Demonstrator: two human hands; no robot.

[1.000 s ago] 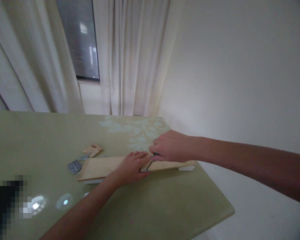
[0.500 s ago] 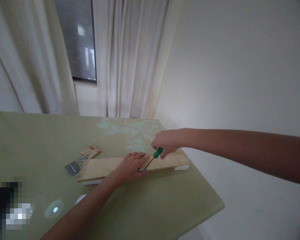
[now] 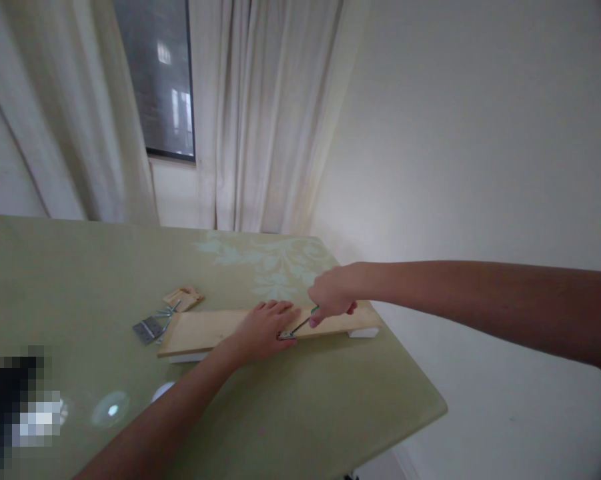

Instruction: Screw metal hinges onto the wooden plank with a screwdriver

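A light wooden board (image 3: pixel 195 331) lies on white supports on the table. My left hand (image 3: pixel 264 328) rests on it with fingers stretched flat across the top and the thumb along the front edge. Between thumb and forefinger sits a small metal hinge (image 3: pixel 286 335) at that edge. My right hand (image 3: pixel 334 291) is closed around a screwdriver (image 3: pixel 301 324); only a bit of its green handle shows. The shaft slants down to the left, its tip at the hinge.
Left of the board lie a grey metal hinge (image 3: pixel 147 329), several screws (image 3: pixel 168 312) and small wood pieces (image 3: pixel 184 298). The green table (image 3: pixel 300 413) ends at a corner on the right, near a white wall (image 3: pixel 470 147). Curtains (image 3: pixel 265 120) hang behind.
My right hand has turned and moved slightly down along the screwdriver, covering most of the green handle. The screwdriver leans lower. My left hand stays on the board.
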